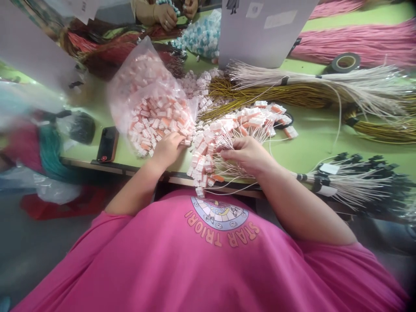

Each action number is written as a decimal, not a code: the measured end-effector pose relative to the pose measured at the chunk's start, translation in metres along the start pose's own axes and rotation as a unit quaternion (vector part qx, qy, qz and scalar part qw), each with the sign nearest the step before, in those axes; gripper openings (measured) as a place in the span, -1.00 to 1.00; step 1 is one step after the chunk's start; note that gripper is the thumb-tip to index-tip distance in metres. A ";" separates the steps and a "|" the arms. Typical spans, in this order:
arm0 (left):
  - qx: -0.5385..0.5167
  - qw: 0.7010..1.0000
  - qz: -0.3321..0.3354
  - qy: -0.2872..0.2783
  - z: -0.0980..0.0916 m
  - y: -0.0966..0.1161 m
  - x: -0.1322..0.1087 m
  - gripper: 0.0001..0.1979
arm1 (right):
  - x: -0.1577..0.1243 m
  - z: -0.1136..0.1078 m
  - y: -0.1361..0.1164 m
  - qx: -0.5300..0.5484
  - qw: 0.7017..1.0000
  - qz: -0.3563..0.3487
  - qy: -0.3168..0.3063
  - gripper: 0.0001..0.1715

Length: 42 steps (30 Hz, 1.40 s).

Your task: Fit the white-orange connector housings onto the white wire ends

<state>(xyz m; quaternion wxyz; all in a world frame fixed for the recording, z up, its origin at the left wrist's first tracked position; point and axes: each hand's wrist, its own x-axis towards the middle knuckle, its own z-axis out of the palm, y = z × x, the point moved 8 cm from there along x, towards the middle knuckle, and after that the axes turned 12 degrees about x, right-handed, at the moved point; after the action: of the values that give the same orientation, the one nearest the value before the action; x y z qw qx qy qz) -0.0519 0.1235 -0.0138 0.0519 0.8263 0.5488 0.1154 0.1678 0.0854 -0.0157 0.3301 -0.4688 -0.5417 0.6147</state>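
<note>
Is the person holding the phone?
No, the phone lies on the green table, left of the bag of connectors, apart from the left hand.

A green table (312,138) carries it all. A phone (108,144) lies at its near left edge. At the far right lie pink wires (357,43), with a tape roll (345,62) just in front of them. Pale wires (325,78) and yellow wires (292,93) stretch across the middle right. Black-tipped wires (357,177) lie near right. Far centre stands a grey card (260,30), with blue connectors (201,37) to its left. A co-worker's hand (165,16) rests at the far edge, above red wires (107,47).
</note>
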 end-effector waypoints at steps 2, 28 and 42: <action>-0.002 1.000 0.000 0.007 0.000 0.003 -0.001 -0.82 | 0.000 -0.001 0.001 -0.010 1.000 0.010 -0.002 -0.72; -0.519 0.824 -0.151 -0.170 0.005 0.092 -0.014 -0.70 | -0.007 0.010 -0.017 -0.024 0.999 -0.038 0.000 -0.82; -0.339 0.935 -0.072 -0.067 -0.003 0.093 -0.013 -0.86 | -0.005 0.012 -0.015 -0.116 0.991 -0.067 0.029 -0.73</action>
<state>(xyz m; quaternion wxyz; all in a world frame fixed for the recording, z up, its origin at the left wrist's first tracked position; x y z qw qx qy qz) 0.0260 0.0753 0.0076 0.3743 0.7236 0.5302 0.2349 0.1567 0.0792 -0.0005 0.3298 -0.4842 -0.6297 0.5102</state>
